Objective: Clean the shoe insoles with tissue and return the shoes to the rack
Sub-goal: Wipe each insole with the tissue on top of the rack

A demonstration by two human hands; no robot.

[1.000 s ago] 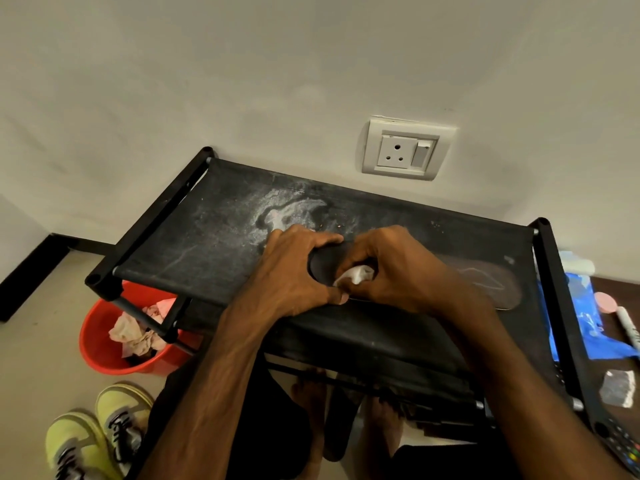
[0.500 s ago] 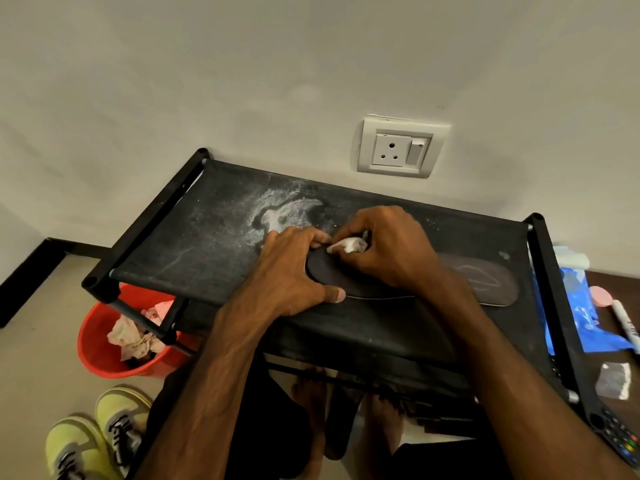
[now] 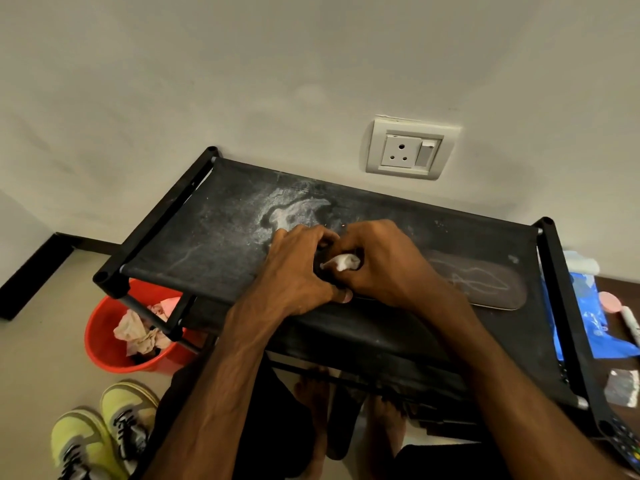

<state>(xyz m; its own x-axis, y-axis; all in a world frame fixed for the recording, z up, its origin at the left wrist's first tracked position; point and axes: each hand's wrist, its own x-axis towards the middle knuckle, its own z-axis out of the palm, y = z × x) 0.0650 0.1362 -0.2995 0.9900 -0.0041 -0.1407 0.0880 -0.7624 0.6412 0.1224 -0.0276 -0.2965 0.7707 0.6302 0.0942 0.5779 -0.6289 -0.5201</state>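
Insole (image 3: 485, 285) lies flat on rack (image 3: 207, 237) top, probably for backing. Left hand (image 3: 298, 271) grip curls round its end, likely against sliding; right hand (image 3: 381, 265) grip pinches wadded tissue (image 3: 341, 263) to scrub.

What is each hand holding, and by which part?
Right hand pinches the tissue wad by its right end; left hand grips the insole at its left end.

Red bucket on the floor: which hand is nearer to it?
Left. The left hand, holding the insole, is up-right of the red bucket; the right hand, gripping tissue, lies farther right.
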